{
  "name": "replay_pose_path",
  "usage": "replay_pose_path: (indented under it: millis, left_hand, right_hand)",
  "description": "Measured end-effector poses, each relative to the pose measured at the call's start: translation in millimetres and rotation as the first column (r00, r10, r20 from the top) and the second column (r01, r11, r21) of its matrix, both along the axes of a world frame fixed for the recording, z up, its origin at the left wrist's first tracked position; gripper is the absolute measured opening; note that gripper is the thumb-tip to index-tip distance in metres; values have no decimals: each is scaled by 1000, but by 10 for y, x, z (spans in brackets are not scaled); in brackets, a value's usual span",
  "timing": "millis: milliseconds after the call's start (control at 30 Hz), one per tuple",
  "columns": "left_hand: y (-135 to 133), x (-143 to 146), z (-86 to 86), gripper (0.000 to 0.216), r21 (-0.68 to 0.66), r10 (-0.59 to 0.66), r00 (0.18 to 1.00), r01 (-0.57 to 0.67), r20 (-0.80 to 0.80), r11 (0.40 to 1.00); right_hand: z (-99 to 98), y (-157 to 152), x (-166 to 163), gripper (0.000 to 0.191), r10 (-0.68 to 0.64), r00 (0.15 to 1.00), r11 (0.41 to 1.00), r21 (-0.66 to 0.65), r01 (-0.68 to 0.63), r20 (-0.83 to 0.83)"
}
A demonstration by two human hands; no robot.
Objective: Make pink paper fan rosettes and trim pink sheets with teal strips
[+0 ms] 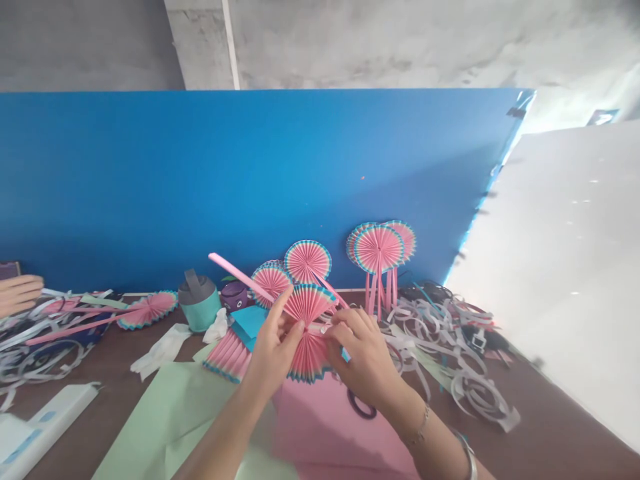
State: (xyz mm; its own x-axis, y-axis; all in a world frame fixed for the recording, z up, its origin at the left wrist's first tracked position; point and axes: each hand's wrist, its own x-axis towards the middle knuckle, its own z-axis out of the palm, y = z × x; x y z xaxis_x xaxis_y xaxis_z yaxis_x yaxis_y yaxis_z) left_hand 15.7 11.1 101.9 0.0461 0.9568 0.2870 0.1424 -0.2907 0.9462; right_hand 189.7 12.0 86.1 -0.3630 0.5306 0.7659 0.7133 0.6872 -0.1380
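A pleated pink paper fan (309,303) with blue and white edging is spread partly round between my two hands, above the table. My left hand (277,337) is closed on its left side, thumb near the fan's centre. On the other side my right hand (361,350) pinches near the fan's right edge, its fingertips partly hidden. Pink strips stick out from the fan, one long pink stick (243,277) slanting up to the left. Below my hands lie pink sheets (335,433) and pale green sheets (165,407), with scissors' dark handle (361,405) by my right wrist.
Finished-looking round fans (379,248) lean against the blue partition (250,173). A teal cup (199,303) and a purple pot (234,295) stand left of centre. Curled white strips (480,397) heap at right. Another person's hand (20,293) shows at far left.
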Motion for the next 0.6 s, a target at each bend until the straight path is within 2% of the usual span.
replay_pose_path:
  millis: [133,300,467,600]
  left_hand:
    - [6,-27,18,61,-21,-25,999,24,-30,999]
    - [17,-51,12,58,-37,-61,997,59,-56,998]
    - [25,-58,9,59,-22,-99,994,98,-41,995]
    - [15,-42,39,59,-34,-79,997,79,0,996]
  right_hand:
    - [-27,-3,-2,13,4,999,999,32,-6,54]
    - [-45,11,2,15,66,992,998,-18,-64,111]
    - [-36,9,2,16,82,993,996,-40,-78,84]
    - [-13,14,2,16,75,996,997,-37,-73,54]
